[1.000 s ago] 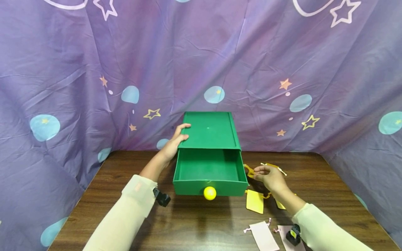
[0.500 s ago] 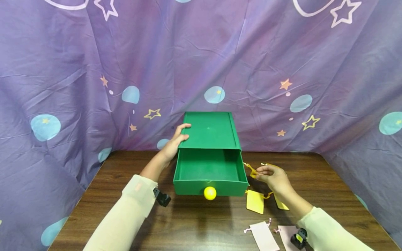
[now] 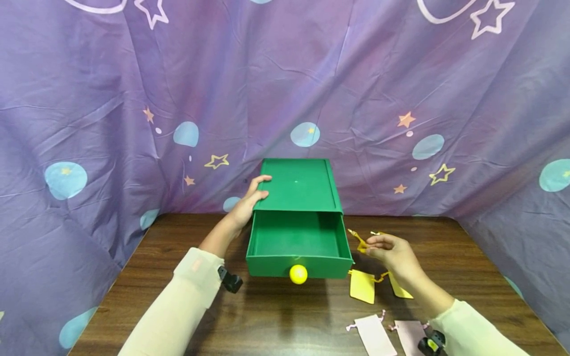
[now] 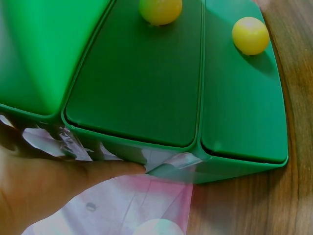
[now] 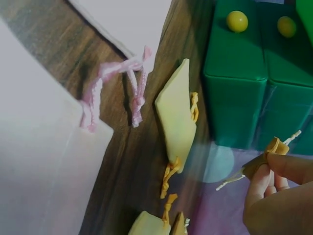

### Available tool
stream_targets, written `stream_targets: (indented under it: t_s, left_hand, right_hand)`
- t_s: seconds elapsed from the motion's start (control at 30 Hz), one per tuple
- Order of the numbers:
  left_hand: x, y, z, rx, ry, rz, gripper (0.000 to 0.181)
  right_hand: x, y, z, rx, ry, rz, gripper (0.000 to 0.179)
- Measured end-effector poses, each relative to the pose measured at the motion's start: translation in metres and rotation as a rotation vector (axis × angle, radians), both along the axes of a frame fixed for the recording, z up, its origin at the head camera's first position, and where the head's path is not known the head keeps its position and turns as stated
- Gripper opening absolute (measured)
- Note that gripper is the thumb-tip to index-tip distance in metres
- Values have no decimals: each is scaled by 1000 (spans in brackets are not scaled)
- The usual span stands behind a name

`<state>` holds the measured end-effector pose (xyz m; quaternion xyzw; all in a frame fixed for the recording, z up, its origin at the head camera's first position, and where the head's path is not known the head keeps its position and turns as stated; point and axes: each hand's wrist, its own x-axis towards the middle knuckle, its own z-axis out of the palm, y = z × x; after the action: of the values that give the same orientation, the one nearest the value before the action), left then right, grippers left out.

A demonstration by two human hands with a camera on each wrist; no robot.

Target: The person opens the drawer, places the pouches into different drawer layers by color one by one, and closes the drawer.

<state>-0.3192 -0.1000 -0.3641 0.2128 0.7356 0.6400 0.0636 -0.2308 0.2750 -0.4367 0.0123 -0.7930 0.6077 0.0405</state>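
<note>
The green drawer cabinet stands mid-table with its top drawer pulled out, a yellow round knob on its front. On the cabinet's left upper edge rests my left hand, two fingertips lying over the top; the left wrist view shows its thumb straight along the side. My right hand, just right of the pulled-out drawer, pinches a small golden-yellow drawstring pouch between thumb and fingers. The pouch's lower part is partly hidden by the hand in the head view.
Below the right hand lie yellow pouches with orange-yellow cords. Nearer the front are pink drawstring pouches. Two lower drawers with yellow knobs are shut. A purple star-patterned cloth hangs behind the table.
My right hand has drifted slightly right and away from the drawer's side, carrying the golden-yellow pouch. The left hand stays on the cabinet.
</note>
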Motion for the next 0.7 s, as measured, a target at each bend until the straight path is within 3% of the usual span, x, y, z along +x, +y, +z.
stream_targets:
  t_s: [0.7]
  left_hand:
    - [0,1,0,8,1,0,53]
  right_hand:
    - [14,-1,17,12,72,37,25]
